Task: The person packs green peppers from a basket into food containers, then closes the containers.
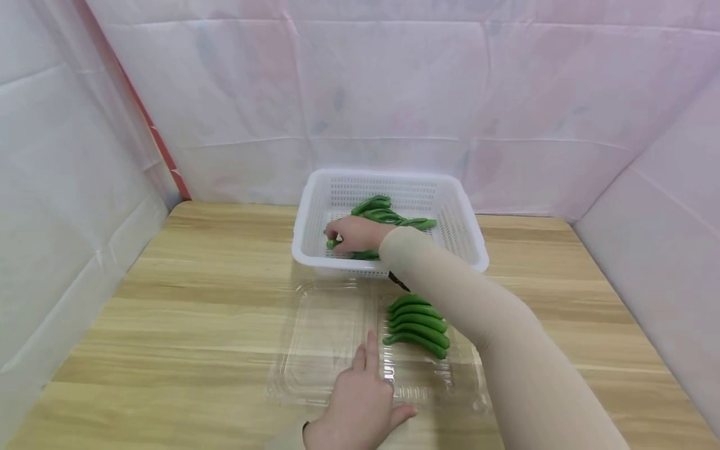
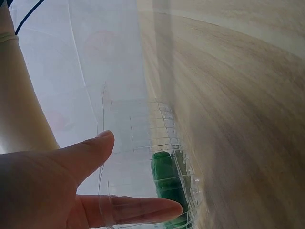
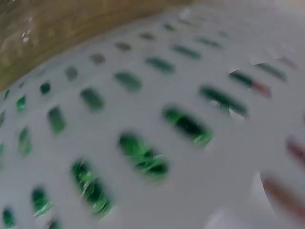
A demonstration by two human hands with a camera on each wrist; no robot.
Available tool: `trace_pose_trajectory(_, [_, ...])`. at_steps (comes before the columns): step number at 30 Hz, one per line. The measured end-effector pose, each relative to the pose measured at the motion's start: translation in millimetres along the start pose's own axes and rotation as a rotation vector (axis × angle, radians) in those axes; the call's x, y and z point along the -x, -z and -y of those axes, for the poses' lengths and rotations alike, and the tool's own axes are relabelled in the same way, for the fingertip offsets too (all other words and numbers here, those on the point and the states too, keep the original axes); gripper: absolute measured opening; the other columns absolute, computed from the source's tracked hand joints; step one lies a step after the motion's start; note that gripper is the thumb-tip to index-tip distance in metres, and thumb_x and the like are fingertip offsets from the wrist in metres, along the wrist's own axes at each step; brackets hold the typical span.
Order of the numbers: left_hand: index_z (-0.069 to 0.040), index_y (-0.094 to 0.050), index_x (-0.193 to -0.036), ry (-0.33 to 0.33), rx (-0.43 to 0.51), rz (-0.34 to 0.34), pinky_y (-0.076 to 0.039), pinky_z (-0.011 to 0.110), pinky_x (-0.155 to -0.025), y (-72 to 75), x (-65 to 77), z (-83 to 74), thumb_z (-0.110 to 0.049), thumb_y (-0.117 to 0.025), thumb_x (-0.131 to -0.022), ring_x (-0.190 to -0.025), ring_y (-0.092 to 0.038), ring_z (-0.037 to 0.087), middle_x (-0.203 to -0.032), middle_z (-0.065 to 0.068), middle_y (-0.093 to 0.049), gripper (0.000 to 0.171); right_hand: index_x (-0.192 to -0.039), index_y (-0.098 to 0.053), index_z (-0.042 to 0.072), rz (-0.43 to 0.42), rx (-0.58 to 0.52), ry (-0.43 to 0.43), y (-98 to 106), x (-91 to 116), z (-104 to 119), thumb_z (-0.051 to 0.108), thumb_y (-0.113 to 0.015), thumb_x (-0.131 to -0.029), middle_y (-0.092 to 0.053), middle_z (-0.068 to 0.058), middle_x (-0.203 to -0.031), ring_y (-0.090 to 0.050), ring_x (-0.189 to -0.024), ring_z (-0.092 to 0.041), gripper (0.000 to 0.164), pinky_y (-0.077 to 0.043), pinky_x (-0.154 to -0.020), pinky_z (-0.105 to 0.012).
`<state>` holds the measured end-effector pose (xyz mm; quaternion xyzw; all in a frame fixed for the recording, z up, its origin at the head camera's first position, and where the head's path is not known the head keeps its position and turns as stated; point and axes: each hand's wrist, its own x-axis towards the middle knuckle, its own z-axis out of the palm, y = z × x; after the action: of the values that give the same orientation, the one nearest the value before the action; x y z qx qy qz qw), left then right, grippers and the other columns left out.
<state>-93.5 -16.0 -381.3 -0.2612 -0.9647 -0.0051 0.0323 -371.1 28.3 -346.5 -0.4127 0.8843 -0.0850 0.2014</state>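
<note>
My right hand (image 1: 357, 233) reaches into a white plastic basket (image 1: 388, 173) and pinches a green chili pepper (image 1: 331, 244) near its left side. More green peppers (image 1: 382, 215) lie in the basket, partly behind that hand. My left hand (image 1: 360, 403) rests, fingers straight, on a clear plastic clamshell box (image 1: 323, 331) lying unfolded in front of the basket. Several green peppers (image 1: 416, 320) are lined up side by side in the box's right half. In the left wrist view, a finger lies along the clear wall beside a pepper (image 2: 164, 171).
The wooden table (image 1: 185, 300) carries the basket and the box. White sheeting (image 1: 394, 81) stands behind and on both sides. The right forearm (image 1: 467, 294) crosses over the box's right half. The right wrist view is filled by the slotted basket wall (image 3: 157, 109), blurred.
</note>
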Motion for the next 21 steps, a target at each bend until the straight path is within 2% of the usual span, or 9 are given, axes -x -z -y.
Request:
trace_pose_trajectory(5, [-0.015, -0.068, -0.058, -0.001, -0.018, -0.017, -0.049, 0.027, -0.043, 0.3, 0.2, 0.7, -0.068, -0.047, -0.082, -0.109, -0.056, 0.037, -0.13, 0.037, -0.041, 0.062, -0.122, -0.054, 0.01, -0.131, -0.124, -0.026, 9, 10, -7, 0.022, -0.058, -0.093, -0.06, -0.005, -0.111, -0.056, -0.095, -0.016, 0.032, -0.045, -0.083, -0.033])
trace_pose_trajectory(10, [-0.015, -0.066, -0.055, -0.005, -0.029, -0.026, -0.048, 0.026, -0.041, 0.6, -0.6, 1.9, -0.069, -0.047, -0.082, -0.109, -0.056, 0.037, -0.13, 0.036, -0.042, 0.063, -0.121, -0.055, 0.011, -0.257, -0.251, -0.074, 12, 21, -15, 0.023, -0.057, -0.094, -0.059, -0.004, -0.115, -0.056, -0.102, -0.016, 0.03, -0.045, -0.088, -0.034])
trace_pose_trajectory(16, [-0.016, -0.064, -0.053, 0.012, -0.01, -0.002, -0.047, 0.026, -0.041, 0.0, -1.0, 3.0, -0.07, -0.046, -0.082, -0.111, -0.055, 0.038, -0.131, 0.035, -0.042, 0.063, -0.119, -0.053, 0.009, -0.318, -0.47, -0.137, 15, 39, -24, 0.023, -0.059, -0.092, -0.055, -0.006, -0.121, -0.054, -0.107, -0.02, 0.031, -0.044, -0.089, -0.038])
trace_pose_trajectory(19, [-0.017, -0.061, -0.051, 0.017, -0.013, 0.005, -0.048, 0.026, -0.041, -0.7, -1.0, 3.9, -0.07, -0.045, -0.082, -0.111, -0.054, 0.037, -0.132, 0.034, -0.042, 0.064, -0.12, -0.052, 0.009, -0.334, -0.511, -0.15, 14, 49, -29, 0.02, -0.059, -0.092, -0.052, -0.008, -0.125, -0.052, -0.111, -0.022, 0.031, -0.044, -0.091, -0.039])
trace_pose_trajectory(21, [-0.016, -0.06, -0.049, 0.02, -0.009, 0.015, -0.048, 0.027, -0.042, -1.3, -1.1, 4.8, -0.069, -0.046, -0.082, -0.112, -0.054, 0.037, -0.132, 0.034, -0.041, 0.064, -0.119, -0.053, 0.008, -0.338, -0.496, -0.17, 13, 56, -32, 0.018, -0.06, -0.091, -0.052, -0.008, -0.125, -0.05, -0.114, -0.024, 0.03, -0.043, -0.093, -0.039])
